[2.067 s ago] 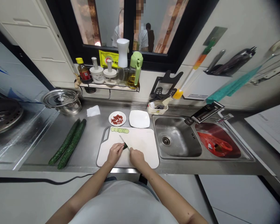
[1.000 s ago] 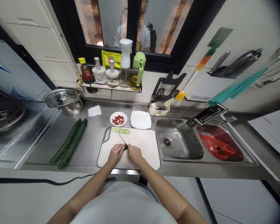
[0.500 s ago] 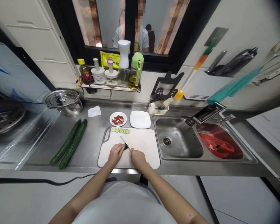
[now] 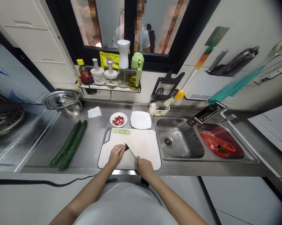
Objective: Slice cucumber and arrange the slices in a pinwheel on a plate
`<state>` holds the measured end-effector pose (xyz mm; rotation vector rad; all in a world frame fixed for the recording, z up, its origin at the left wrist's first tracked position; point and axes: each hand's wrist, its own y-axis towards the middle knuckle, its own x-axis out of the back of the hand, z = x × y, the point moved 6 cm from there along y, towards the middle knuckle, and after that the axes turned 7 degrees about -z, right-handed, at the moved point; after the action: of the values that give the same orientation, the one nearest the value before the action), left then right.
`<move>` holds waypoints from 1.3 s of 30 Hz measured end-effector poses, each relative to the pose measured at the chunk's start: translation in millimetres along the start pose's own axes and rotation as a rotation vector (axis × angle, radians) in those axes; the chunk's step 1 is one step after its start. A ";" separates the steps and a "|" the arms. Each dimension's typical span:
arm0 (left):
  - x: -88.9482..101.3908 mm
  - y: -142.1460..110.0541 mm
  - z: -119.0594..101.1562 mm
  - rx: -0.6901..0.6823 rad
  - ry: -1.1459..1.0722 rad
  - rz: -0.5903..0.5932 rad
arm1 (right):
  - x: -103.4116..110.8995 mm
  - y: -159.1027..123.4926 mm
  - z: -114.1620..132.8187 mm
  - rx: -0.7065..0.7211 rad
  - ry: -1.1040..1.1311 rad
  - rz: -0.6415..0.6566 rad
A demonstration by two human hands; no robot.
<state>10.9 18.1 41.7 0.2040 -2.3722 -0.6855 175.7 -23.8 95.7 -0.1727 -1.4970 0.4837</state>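
A plain, pale grey-white top (image 4: 126, 204) rounds out at six o'clock, its cloth smooth. Slivers of blue-grey lower clothing (image 4: 112, 180) show past its edge toward eleven and two o'clock. Both forearms (image 4: 91, 193) are bare, as are the left hand (image 4: 116, 155) and right hand (image 4: 145, 168).

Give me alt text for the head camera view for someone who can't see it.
A person's left hand holds a dark green piece on a white cutting board, and the right hand holds a knife at it. Pale green slices lie near the board's far edge, two plates beyond. Two cucumbers lie at left; a sink is at right.
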 end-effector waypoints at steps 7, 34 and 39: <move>1.0 0.8 -0.9 0.008 -0.012 0.004 | -7.7 -10.6 -8.6 0.004 0.010 -0.015; 26.2 23.2 -6.9 0.295 -0.012 -0.167 | 24.7 -7.1 -51.3 -0.069 -0.144 -0.426; 19.8 52.9 -30.4 0.182 0.024 0.039 | 26.0 -6.8 -52.0 -0.023 -0.183 -0.521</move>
<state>16.3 44.0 100.1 0.2413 -2.4093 -0.4458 228.0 -9.6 117.8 0.2478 -1.6525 0.0620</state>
